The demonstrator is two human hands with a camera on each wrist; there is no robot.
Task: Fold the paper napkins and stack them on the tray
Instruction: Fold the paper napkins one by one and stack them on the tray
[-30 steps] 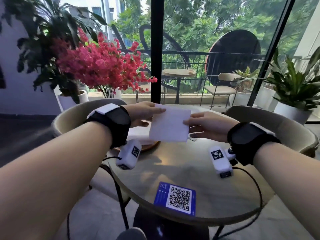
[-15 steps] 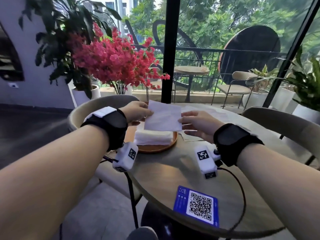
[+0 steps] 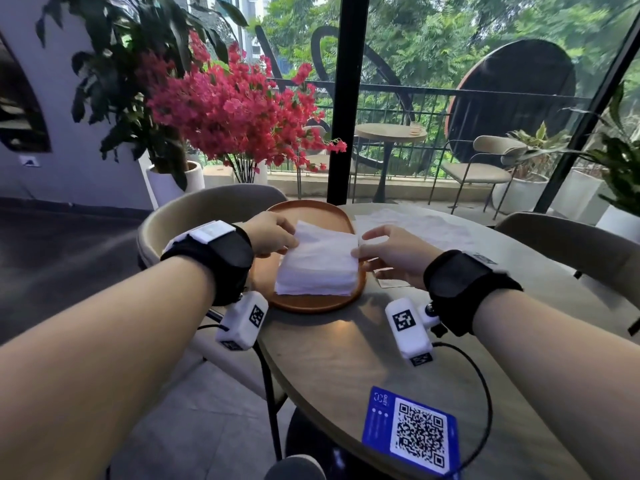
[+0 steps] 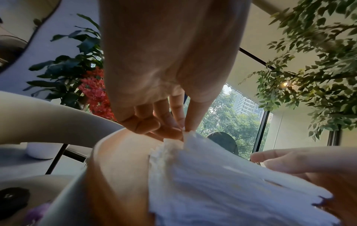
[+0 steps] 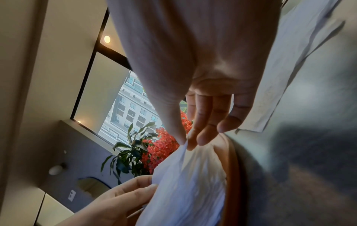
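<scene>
Round and grey, the café table point(image 3: 346, 358) filled the lower centre of the frame, with a red flowering plant point(image 3: 239, 109) at upper left. At centre, the left hand point(image 3: 273, 233) pinched one far corner of the folded napkin point(image 3: 325, 251) and the right hand point(image 3: 391, 254) pinched the other, lowering it onto the napkin stack point(image 3: 317, 284) on the wooden tray point(image 3: 311, 211). Released unevenly, the soft sheet might have landed askew or sprung open. Further right, unfolded napkins point(image 3: 415, 223) lay flat beside the tray; a blue QR card point(image 3: 412, 433) sat at lower right. Nothing blocked the stack.
</scene>
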